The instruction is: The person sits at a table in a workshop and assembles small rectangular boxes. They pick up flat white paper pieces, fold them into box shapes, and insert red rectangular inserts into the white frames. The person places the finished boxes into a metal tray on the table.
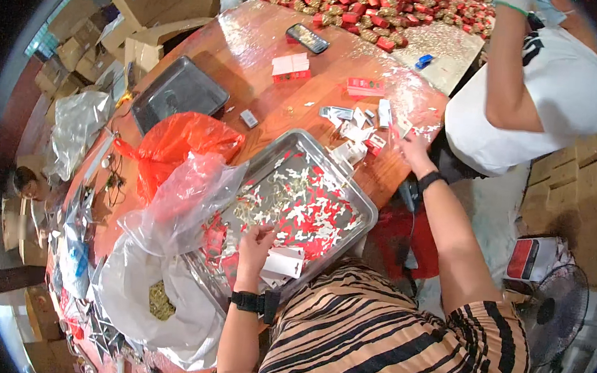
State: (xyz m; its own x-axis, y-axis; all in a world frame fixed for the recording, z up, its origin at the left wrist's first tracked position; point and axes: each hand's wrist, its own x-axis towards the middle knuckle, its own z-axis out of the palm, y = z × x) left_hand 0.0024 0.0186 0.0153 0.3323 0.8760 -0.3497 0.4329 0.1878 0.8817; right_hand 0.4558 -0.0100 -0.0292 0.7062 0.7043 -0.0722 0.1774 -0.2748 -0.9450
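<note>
My left hand [255,248] is above the lower left part of a metal tray [365,224], its fingers drawn together; whatever is between them is too small to make out. Small red and white paper pieces [321,213] and thin gold-coloured bits [258,204] lie scattered in the tray. White cards [283,263] rest at the tray's near edge, beside this hand. Beyond the tray's right side, my right hand [413,152] is at the table edge with bent fingers, next to a heap of white paper scraps [353,134]. What it grips is unclear.
A white plastic bag [119,288] with gold-coloured bits and a red bag [189,138] stand left. Farther off are a black tray [182,95], stacked red-and-white cards [291,66] and a large red-and-gold heap [371,8]. A co-worker in white [527,93] sits at right, near a fan [550,311].
</note>
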